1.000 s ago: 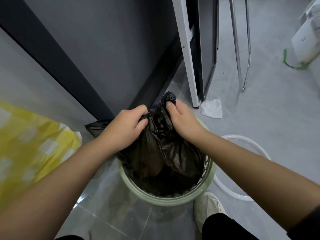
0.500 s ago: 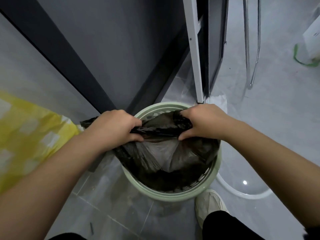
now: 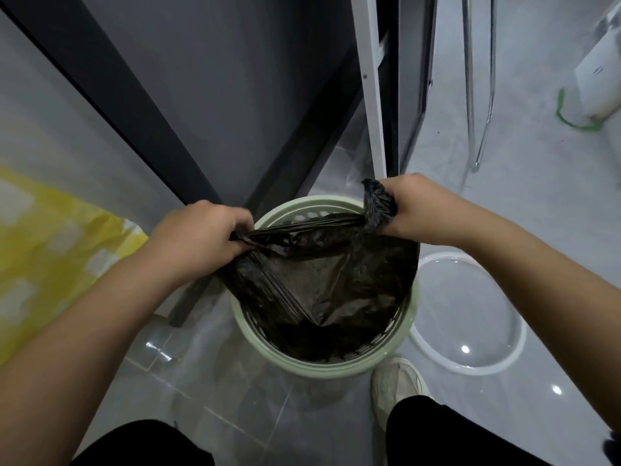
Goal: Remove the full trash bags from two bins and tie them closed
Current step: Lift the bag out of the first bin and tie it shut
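A black trash bag [image 3: 322,284] sits in a pale green bin with a lattice wall [image 3: 336,369] on the floor in front of me. My left hand [image 3: 198,237] is shut on the bag's left top corner, just over the bin's left rim. My right hand [image 3: 420,210] is shut on the right top corner, with a bunch of black plastic sticking out above its fingers. The bag's mouth is stretched flat into a tight band between the two hands, above the bin. The bag's lower part stays inside the bin.
A white ring-shaped lid [image 3: 470,314] lies on the grey tiles right of the bin. A yellow and white bag [image 3: 50,250] lies at the left. A dark wall and a white door frame [image 3: 373,95] stand behind. My white shoe [image 3: 400,381] is beside the bin.
My hands were close together bunching the bag's top. They have moved apart, left hand leftward and right hand rightward, pulling the bag's mouth taut into a flat band.
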Demonstrator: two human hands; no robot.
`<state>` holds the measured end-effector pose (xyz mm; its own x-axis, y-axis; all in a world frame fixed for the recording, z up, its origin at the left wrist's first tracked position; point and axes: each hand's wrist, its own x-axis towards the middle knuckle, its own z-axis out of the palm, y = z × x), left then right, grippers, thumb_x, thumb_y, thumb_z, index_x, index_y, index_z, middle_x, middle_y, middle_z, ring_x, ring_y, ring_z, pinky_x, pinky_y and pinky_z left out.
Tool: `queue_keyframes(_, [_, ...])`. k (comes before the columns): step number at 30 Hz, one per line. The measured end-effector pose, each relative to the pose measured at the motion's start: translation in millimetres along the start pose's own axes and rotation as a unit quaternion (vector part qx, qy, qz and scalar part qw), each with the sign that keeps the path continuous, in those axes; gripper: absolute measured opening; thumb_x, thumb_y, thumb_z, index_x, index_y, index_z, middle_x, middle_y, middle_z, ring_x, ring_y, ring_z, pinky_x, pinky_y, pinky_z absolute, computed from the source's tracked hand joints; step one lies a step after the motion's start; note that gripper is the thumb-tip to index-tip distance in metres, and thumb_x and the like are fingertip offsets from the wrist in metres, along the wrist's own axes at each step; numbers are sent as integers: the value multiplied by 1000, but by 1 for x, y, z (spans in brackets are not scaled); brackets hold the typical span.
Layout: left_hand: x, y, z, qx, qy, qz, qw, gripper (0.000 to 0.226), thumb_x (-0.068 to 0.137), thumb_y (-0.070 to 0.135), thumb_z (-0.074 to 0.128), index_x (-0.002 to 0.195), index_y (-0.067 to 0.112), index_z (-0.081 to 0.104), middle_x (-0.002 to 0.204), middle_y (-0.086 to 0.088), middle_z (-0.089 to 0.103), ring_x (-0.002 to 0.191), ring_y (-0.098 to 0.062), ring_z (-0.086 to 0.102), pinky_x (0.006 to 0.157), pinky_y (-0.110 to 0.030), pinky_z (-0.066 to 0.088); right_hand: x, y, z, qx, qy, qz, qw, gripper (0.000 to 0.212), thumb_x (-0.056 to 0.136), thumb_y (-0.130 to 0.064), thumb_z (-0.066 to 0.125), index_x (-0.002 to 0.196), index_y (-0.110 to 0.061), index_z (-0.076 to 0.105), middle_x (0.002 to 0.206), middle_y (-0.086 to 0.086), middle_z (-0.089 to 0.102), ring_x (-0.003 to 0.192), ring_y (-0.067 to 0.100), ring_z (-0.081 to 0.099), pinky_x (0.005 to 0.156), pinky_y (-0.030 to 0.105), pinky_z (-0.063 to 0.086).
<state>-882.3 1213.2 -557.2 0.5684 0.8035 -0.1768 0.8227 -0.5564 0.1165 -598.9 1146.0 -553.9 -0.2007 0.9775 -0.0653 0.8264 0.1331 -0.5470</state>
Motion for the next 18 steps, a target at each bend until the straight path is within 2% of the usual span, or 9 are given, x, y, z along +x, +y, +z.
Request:
queue_keyframes(2, [-4,0,-3,21,6,6,1000,12,84,30,55,73,35,51,70,5,59,77,-22,57,55,-30,37,0,1,0,-32,10,13,999,30,79,-13,66,61,-23,44,60,-7,52,61,14,52,53,18,37])
queue_keyframes(4, [-7,-1,-7,8,43,10,999,15,85,27,51,72,31,47,69,1,59,74,-25,56,55,-31,38,-1,-2,-3,20,22,23,999,24,79,-7,64,63,-16,48,59,-6,54,61,13,53,55,25,40])
queue_keyframes(7, [-9,5,-8,-42,100,22,994,18,89,26,47,72,21,44,62,-2,52,69,-29,54,55,-34,38,0,-17,-6,160,46,13,986,29,80,-6,67,67,-28,54,63,-17,60,64,-5,56,62,14,42])
queue_keyframes(9, [-7,16,-7,-54,111,44,991,20,88,26,48,71,21,40,59,0,47,68,-32,55,55,-36,39,4,-29,0,196,41,2,980,24,83,-9,66,80,-30,57,77,-17,62,76,-10,58,70,14,45])
queue_keyframes(11, [-4,25,-6,-92,122,62,986,16,88,27,48,73,24,43,59,3,49,67,-29,55,58,-39,45,9,-40,15,217,9,-8,976,22,84,-9,65,101,-22,61,95,-13,64,89,-9,58,81,15,47])
queue_keyframes(13, [1,31,-8,-145,139,68,977,9,85,33,45,82,27,52,61,8,54,66,-23,57,61,-41,49,16,-49,30,231,-30,-22,972,40,82,-10,68,119,-16,57,108,-7,64,96,-5,59,87,10,45])
queue_keyframes(15, [3,35,-10,-185,143,71,970,14,81,34,43,85,29,56,63,10,57,66,-19,58,62,-41,50,23,-55,44,214,-52,-47,974,38,79,-10,70,115,-12,58,106,-1,66,96,8,62,86,18,48])
queue_keyframes(18, [2,36,-9,-206,139,61,967,13,78,35,45,82,29,56,62,8,59,64,-15,57,63,-42,50,32,-56,58,197,-28,-29,980,8,83,-8,64,91,-6,64,89,4,67,84,15,62,77,28,49])
